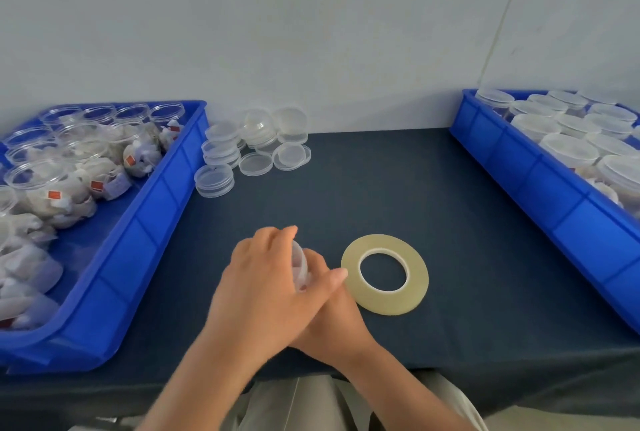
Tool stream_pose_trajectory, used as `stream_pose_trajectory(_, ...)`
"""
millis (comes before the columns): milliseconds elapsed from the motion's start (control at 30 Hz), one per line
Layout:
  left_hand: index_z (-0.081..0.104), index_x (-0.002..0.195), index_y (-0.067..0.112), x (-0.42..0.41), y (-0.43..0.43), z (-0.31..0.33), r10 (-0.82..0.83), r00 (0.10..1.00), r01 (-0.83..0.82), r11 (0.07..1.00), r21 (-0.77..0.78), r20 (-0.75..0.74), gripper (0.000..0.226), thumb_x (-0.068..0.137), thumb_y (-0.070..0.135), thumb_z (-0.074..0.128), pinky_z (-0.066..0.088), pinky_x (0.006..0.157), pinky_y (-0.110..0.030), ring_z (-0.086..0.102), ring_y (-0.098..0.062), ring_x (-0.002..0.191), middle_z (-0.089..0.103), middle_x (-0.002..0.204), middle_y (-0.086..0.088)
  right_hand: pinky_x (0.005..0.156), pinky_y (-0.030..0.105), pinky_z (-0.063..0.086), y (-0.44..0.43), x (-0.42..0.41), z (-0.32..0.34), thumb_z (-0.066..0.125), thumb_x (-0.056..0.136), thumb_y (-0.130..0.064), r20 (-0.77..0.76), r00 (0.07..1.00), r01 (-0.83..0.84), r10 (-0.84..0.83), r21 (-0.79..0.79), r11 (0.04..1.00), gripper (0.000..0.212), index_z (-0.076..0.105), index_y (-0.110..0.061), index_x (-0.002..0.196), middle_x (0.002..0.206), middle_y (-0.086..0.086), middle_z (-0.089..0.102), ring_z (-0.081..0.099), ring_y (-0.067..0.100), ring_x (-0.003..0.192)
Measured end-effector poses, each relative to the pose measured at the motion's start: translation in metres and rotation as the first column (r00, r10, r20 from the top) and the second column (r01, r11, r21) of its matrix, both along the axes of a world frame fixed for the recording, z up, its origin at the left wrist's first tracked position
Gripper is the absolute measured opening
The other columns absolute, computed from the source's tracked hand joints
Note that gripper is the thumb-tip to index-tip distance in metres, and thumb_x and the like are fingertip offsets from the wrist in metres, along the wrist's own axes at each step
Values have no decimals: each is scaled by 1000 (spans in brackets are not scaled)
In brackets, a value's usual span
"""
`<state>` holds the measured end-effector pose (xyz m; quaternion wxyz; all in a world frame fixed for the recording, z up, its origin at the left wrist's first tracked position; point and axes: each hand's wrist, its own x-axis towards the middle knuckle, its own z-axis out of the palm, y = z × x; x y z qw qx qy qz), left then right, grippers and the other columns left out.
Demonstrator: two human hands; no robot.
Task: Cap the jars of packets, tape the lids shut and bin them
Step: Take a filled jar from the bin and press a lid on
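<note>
A small clear jar (300,267) lies on its side in the middle of the dark table, mostly covered by my hands. My left hand (263,278) lies over it with the fingers curled round its body and the thumb pointing right. My right hand (332,319) crosses underneath the left one, and its fingers curl against the lid end of the jar. A roll of clear tape (417,278) lies flat on the table just to the right of my hands, touching neither.
The blue bin (156,222) on the left holds several open jars of packets and loose packets. The blue bin (519,160) on the right holds several capped jars. Stacks of loose clear lids (256,146) stand by the back wall.
</note>
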<state>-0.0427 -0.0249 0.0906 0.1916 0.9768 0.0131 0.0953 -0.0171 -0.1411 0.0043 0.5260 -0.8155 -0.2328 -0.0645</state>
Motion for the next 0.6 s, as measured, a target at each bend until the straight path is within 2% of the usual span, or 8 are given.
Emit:
stream_pose_trajectory(100, 63, 113, 43, 6, -8, -1, -49, 979, 48, 999, 12, 195, 42, 88, 75, 51, 43, 76, -25, 57, -2, 108, 61, 116, 27, 83, 23, 57, -4, 0, 0, 88, 76, -47, -1, 1000, 5, -5, 45, 999, 71, 54, -32, 137, 129, -26, 58, 66, 3, 112)
stream_pose_trajectory(167, 68, 105, 39, 12, 5, -2, -148, 963, 159, 987, -32, 224, 32, 90, 62, 53, 48, 79, -25, 59, -1, 102, 66, 109, 26, 83, 26, 58, -5, 0, -1, 92, 73, -45, -36, 999, 32, -31, 28, 999, 78, 52, -30, 139, 126, -26, 59, 67, 4, 112)
stream_pose_trajectory(267, 74, 106, 31, 17, 20, -5, -281, 930, 304, 950, -68, 235, 32, 89, 51, 58, 52, 87, -20, 62, -2, 106, 71, 109, 22, 77, 34, 60, -4, 1, -2, 88, 69, -40, -71, 997, 39, -37, 22, 999, 79, 48, -29, 137, 111, -19, 67, 71, 10, 99)
stream_pose_trajectory(367, 77, 109, 28, 20, 27, -4, -329, 912, 360, 928, -94, 244, 31, 88, 46, 63, 51, 92, -16, 63, 1, 110, 73, 111, 21, 74, 38, 60, -5, 0, -2, 85, 68, -42, -81, 996, 29, -25, 47, 998, 79, 47, -28, 136, 104, -13, 69, 72, 15, 93)
stream_pose_trajectory(467, 78, 112, 32, 20, 27, -2, -346, 911, 379, 917, -125, 224, 36, 89, 52, 60, 50, 98, -16, 61, 7, 117, 71, 117, 26, 76, 35, 60, -4, -2, -1, 85, 70, -41, -76, 997, 39, -35, 51, 998, 79, 45, -31, 138, 109, -16, 68, 71, 13, 97)
stream_pose_trajectory(600, 72, 128, 43, 12, 17, 0, -248, 946, 282, 947, -152, 210, 44, 92, 64, 60, 39, 103, -15, 46, 9, 136, 56, 143, 31, 77, 34, 60, -2, 2, -2, 88, 74, -34, -19, 1000, 20, -19, 75, 997, 73, 50, -35, 136, 124, -15, 63, 69, 13, 108)
